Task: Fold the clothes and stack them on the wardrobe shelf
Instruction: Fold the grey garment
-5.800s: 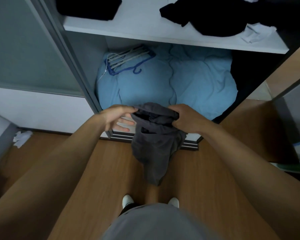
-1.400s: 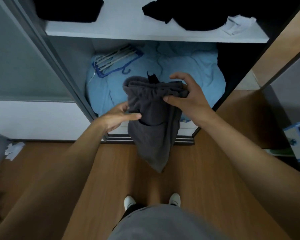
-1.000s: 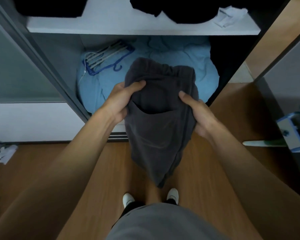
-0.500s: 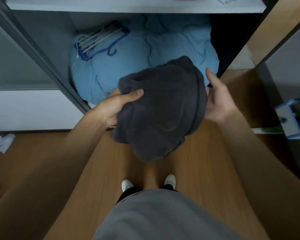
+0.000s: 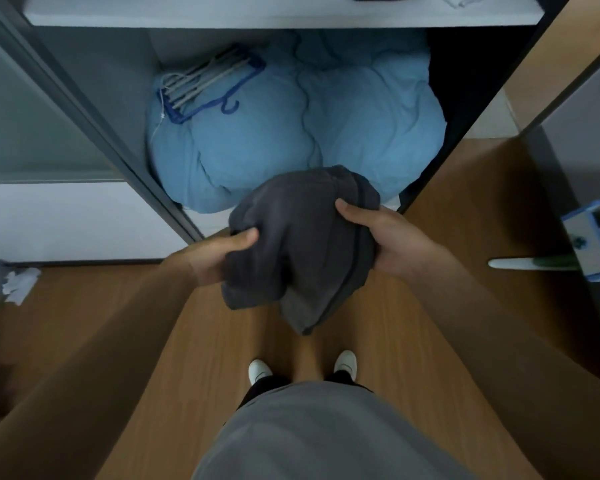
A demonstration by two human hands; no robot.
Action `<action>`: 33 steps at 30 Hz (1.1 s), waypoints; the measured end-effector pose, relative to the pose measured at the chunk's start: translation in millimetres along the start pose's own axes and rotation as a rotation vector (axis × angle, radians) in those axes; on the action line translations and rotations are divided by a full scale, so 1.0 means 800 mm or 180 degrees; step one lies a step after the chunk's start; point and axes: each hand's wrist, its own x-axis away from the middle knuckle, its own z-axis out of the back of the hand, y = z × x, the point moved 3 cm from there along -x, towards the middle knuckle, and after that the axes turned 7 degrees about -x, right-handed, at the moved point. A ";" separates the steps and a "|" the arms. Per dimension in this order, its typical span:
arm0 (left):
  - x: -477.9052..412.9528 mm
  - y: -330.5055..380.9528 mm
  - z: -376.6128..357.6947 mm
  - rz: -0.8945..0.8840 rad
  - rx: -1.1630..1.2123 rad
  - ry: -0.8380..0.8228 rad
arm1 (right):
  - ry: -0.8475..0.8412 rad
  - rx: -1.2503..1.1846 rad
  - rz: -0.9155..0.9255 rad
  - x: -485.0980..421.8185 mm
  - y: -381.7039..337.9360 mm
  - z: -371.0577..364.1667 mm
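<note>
The person stood on the wooden floor [image 5: 125, 341] in front of the open wardrobe, holding a dark grey garment [image 5: 298, 244] folded into a thick bundle between both hands, in the air above the floor and just near of the wardrobe's bottom sill. The left hand [image 5: 219, 258] gripped the bundle's left edge, thumb lying across the top of the cloth and the fingers curled out of sight beneath it. The right hand [image 5: 388, 237] closed on the right edge the same way, thumb on top and fingers tucked under. A loose end of the garment hung down from the near side of the bundle, above the white shoes [image 5: 258, 370].

Beyond the hands, a light blue duvet [image 5: 343, 123] filled the lower compartment, with a bunch of hangers [image 5: 205, 81], one of them blue, lying on its far left part. The white wardrobe shelf [image 5: 257, 15] ran across the top of the view, well apart from the garment. Crumpled white paper [image 5: 18, 284] lay on the floor at far left.
</note>
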 end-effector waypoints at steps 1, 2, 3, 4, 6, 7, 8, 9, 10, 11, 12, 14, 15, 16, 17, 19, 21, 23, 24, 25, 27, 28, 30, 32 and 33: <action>0.001 0.002 -0.005 -0.0123 -0.0048 -0.0110 | -0.0010 -0.0005 -0.0119 0.002 -0.007 0.000; 0.002 0.010 -0.009 -0.0306 0.0059 -0.0193 | -0.0086 -0.0018 -0.0176 0.003 -0.015 0.001; 0.004 0.021 -0.015 -0.0500 0.0260 -0.0303 | -0.0213 -0.0079 -0.0150 0.003 -0.025 0.005; 0.008 0.033 -0.021 -0.0630 0.0492 -0.0426 | -0.0329 -0.0191 -0.0055 0.002 -0.031 0.010; 0.010 0.047 -0.034 -0.0750 0.0862 -0.0672 | -0.0329 -0.0381 0.0197 -0.003 -0.026 0.019; 0.010 0.050 -0.038 -0.0779 0.0923 -0.0711 | -0.0275 -0.0405 0.0284 -0.006 -0.015 0.021; 0.011 0.052 -0.042 -0.0783 0.0960 -0.0713 | -0.0243 -0.0420 0.0295 -0.006 0.002 0.019; 0.010 0.051 -0.044 -0.0759 0.1007 -0.0699 | -0.0259 -0.0427 0.0218 -0.005 0.021 0.016; 0.010 0.052 -0.043 -0.0710 0.1047 -0.0648 | -0.0283 -0.0456 0.0094 -0.005 0.038 0.011; 0.010 0.052 -0.040 -0.0656 0.1053 -0.0570 | -0.0307 -0.0460 0.0005 -0.005 0.050 0.008; 0.010 0.052 -0.035 -0.0577 0.1041 -0.0473 | -0.0376 -0.0454 0.0005 -0.005 0.057 0.003; 0.007 0.051 -0.020 -0.0397 0.0928 -0.0304 | -0.0457 -0.0504 0.0168 -0.004 0.058 -0.004; 0.006 0.051 -0.011 -0.0339 0.0903 -0.0241 | -0.0422 -0.0579 0.0234 -0.005 0.056 -0.005; 0.004 0.050 -0.003 -0.0344 0.0946 -0.0191 | -0.0362 -0.0689 0.0250 -0.005 0.054 -0.006; 0.003 0.047 0.004 -0.0403 0.1041 -0.0106 | -0.0351 -0.0799 0.0245 -0.004 0.051 -0.007; 0.004 0.034 0.011 -0.0450 0.1177 -0.0001 | -0.0434 -0.0965 0.0216 -0.004 0.045 -0.008; 0.009 0.004 0.006 -0.0152 0.1127 -0.0039 | -0.0448 -0.1039 0.0226 -0.003 0.039 -0.011; 0.016 -0.016 -0.009 0.0156 0.0799 -0.0302 | -0.0360 -0.0946 0.0272 -0.006 0.030 -0.012; 0.018 -0.019 -0.019 0.0225 0.0558 -0.0489 | -0.0278 -0.0831 0.0252 -0.010 0.023 -0.011; 0.016 -0.019 -0.025 0.0186 0.0332 -0.0581 | -0.0183 -0.0713 0.0215 -0.013 0.014 -0.007; 0.010 -0.008 -0.031 -0.0019 0.0238 -0.0425 | -0.0131 -0.0728 0.0037 -0.018 -0.002 0.007; 0.010 -0.001 -0.033 -0.0013 0.0368 -0.0330 | -0.0180 -0.0849 0.0041 -0.018 -0.008 0.015; 0.009 0.013 -0.035 -0.0011 0.0759 -0.0280 | -0.0352 -0.1289 0.0281 -0.019 -0.009 0.035; 0.011 0.026 -0.038 -0.0172 0.1113 -0.0359 | -0.0251 -0.1551 0.0344 -0.020 0.013 0.051; 0.012 0.030 -0.040 -0.0240 0.1191 -0.0381 | -0.0157 -0.1486 0.0303 -0.021 0.029 0.056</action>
